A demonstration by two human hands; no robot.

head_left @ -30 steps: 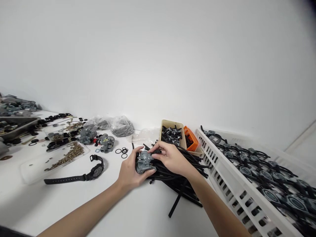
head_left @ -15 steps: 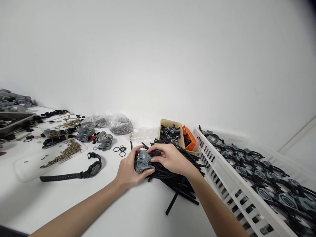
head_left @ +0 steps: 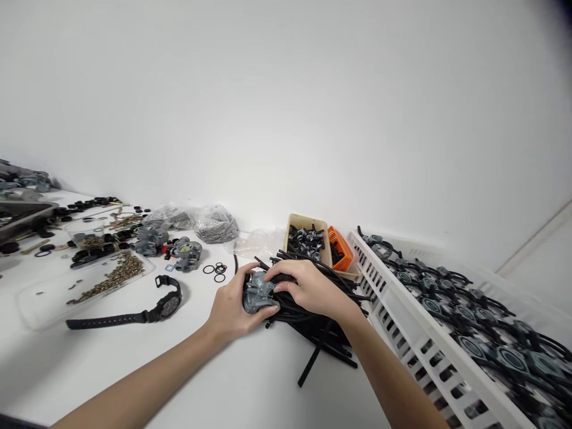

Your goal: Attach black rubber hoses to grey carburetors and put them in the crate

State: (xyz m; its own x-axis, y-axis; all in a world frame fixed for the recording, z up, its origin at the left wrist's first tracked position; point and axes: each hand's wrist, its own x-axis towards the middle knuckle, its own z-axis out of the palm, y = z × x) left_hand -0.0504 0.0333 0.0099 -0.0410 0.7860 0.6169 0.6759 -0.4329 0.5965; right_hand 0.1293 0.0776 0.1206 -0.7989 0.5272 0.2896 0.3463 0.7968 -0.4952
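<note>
A grey metal carburetor (head_left: 259,292) is gripped in my left hand (head_left: 230,307), the thumb along its near side and the fingers around its left and far side. My right hand (head_left: 308,289) pinches a black rubber piece (head_left: 282,278) against the carburetor's right upper part; my fingers hide most of it, so I cannot tell whether it is a hose end. Under and beyond my right hand lies a loose pile of black rubber hoses (head_left: 319,339). Several black O-rings (head_left: 218,269) rest on the table to the left of the carburetor.
On the right stands a white slotted crate (head_left: 411,316) of carburetors with hoses. Behind the hoses are a cream bin (head_left: 328,241) and an orange basket (head_left: 340,247). Leftward lie a black watch (head_left: 167,305), a clear tray (head_left: 44,304) of brass parts and more carburetors (head_left: 185,253).
The view has shifted slightly, so the surroundings sit a little further left. Both hands keep almost the same hold on the carburetor and the black rubber piece.
</note>
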